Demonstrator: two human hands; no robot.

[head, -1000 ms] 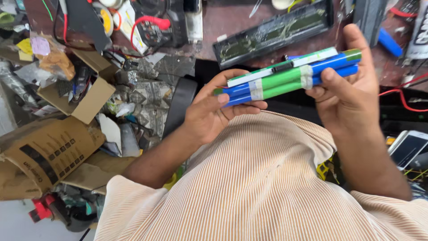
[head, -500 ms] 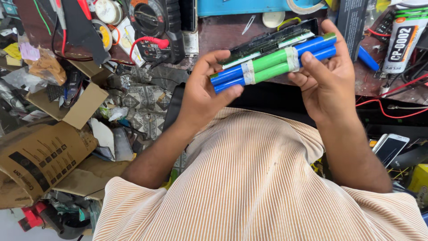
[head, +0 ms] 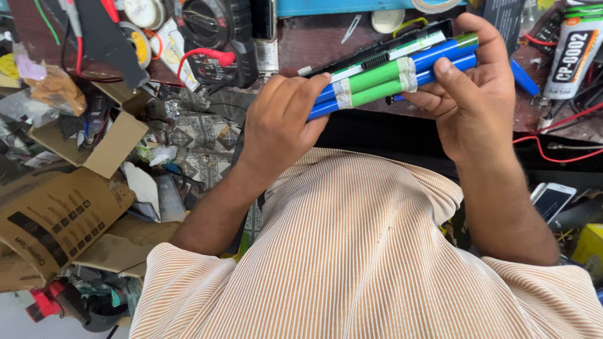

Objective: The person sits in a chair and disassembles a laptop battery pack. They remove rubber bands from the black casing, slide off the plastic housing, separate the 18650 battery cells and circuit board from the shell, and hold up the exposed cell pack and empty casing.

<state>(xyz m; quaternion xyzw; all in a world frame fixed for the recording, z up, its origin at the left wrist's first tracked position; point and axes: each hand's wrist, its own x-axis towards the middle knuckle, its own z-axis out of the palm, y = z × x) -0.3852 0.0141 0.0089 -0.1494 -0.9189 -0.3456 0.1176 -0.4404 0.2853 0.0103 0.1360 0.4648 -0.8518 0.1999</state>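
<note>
Both hands gripping the battery pack (head: 392,75), upper centre of frame.
My left hand (head: 279,125) and right hand (head: 474,94) clamp its ends; inspecting step, I judge; next needs firm turning.

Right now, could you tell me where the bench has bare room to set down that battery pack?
The barest patch is brown benchtop between the multimeter and the white disc, above the battery pack held by the left hand and right hand. Left, by the cardboard box, is crowded.

My bench (head: 314,41) carries a multimeter (head: 213,37) near its left end, a glue tube (head: 575,53) at the right.
</note>
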